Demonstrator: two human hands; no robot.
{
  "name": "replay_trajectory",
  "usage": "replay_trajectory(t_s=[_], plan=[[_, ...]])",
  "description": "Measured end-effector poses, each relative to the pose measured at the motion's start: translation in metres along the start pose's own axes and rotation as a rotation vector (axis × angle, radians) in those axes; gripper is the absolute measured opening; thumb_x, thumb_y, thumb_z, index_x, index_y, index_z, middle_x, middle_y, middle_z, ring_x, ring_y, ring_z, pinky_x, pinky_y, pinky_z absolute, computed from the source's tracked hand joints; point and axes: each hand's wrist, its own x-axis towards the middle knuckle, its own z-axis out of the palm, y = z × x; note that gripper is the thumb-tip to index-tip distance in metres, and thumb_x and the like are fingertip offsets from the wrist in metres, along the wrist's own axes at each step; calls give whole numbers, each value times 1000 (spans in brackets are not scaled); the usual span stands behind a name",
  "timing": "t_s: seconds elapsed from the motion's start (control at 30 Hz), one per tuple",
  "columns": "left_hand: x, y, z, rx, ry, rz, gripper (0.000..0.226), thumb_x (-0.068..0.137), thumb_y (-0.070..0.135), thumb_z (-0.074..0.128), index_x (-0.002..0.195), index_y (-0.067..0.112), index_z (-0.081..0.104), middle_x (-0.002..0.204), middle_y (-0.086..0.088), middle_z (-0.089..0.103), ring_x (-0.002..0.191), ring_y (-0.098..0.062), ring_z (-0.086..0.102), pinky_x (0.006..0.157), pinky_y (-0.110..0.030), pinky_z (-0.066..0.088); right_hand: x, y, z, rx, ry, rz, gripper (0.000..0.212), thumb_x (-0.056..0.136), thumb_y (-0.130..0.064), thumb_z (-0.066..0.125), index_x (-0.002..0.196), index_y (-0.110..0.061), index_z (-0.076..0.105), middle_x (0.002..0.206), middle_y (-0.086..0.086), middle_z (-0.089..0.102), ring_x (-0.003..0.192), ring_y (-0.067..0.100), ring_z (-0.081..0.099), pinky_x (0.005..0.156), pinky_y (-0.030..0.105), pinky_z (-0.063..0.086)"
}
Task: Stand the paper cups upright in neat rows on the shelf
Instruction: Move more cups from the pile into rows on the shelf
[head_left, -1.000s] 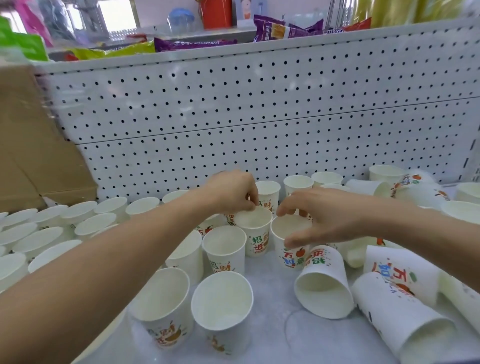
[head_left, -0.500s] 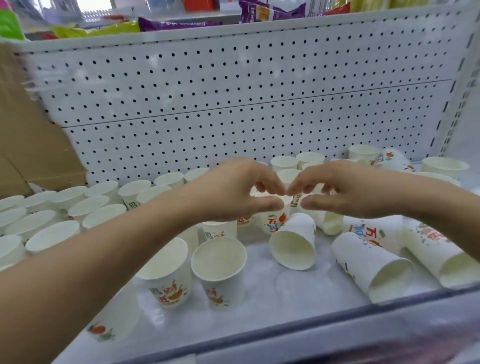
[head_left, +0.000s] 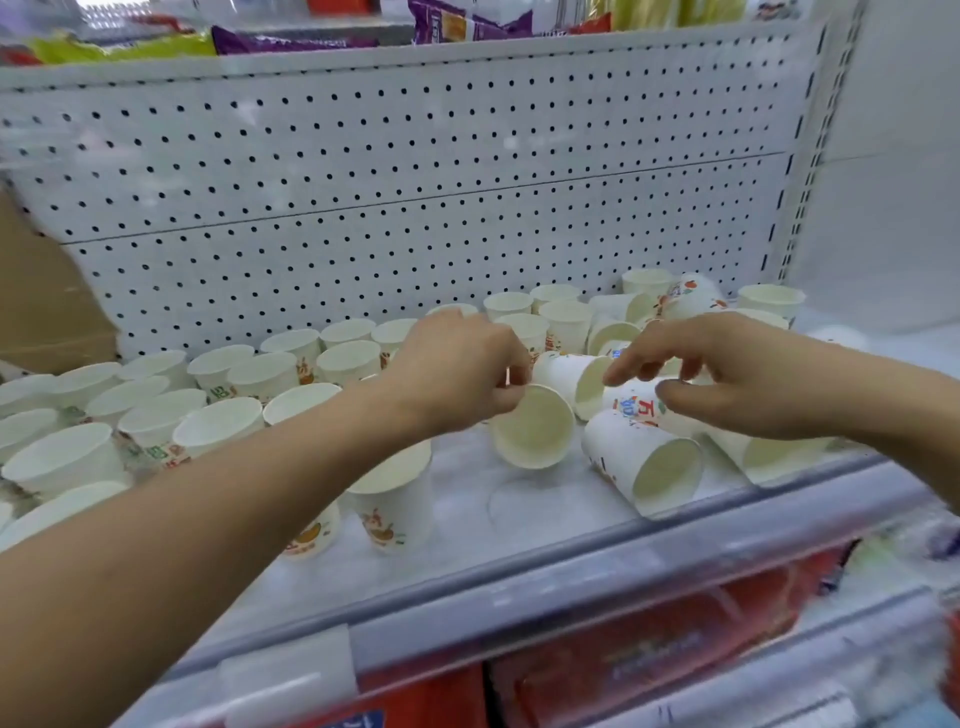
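Beneath left hand (head_left: 457, 374), half-hidden fingers (head_left: 500, 401) pinch rim of tipped cup (head_left: 535, 428), empty, on shelf (head_left: 467, 519). Right hand (head_left: 737, 374) curls over printed lying cup (head_left: 631, 406); grasp unclear. Upright cups (head_left: 223, 421), empty, left of hands.

A shop: a white pegboard-backed shelf (head_left: 519, 525) with a price-tag rail (head_left: 571, 597), snack packets (head_left: 457, 26) above, packaged goods (head_left: 649, 660) below.

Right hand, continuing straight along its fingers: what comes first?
Most likely the sideways cup just beyond the fingertips of the right hand, mouth toward them; depth is unclear. The left hand pinches the tilted cup nearby.
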Motion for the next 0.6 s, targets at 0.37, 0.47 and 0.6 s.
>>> replay_trajectory(t_s=[0.37, 0.47, 0.6], plan=[[6, 13, -13, 28, -187, -282, 20, 88, 41, 59, 98, 31, 73, 93, 11, 70, 84, -13, 61, 73, -33, 52, -5, 14, 11, -280, 13, -180, 16, 86, -31, 61, 100, -38, 67, 80, -20, 52, 74, -14, 43, 62, 13, 34], [-3, 12, -18, -212, -145, -272, 42, 84, 66, 49, 105, 36, 70, 99, 20, 67, 91, -5, 59, 81, -30, 46, 13, 15, 9, -238, 49, -139, 16, 89, -28, 56, 99, -33, 69, 80, -12, 63, 69, 3, 51, 59, 24, 42], [-16, 18, -18, -458, -356, -241, 63, 70, 66, 69, 127, 43, 56, 111, 34, 52, 109, 8, 49, 89, -17, 38, 38, 15, 9, -220, -85, -105, 17, 89, -25, 56, 98, -33, 68, 84, -11, 65, 74, 5, 57, 56, 21, 41]])
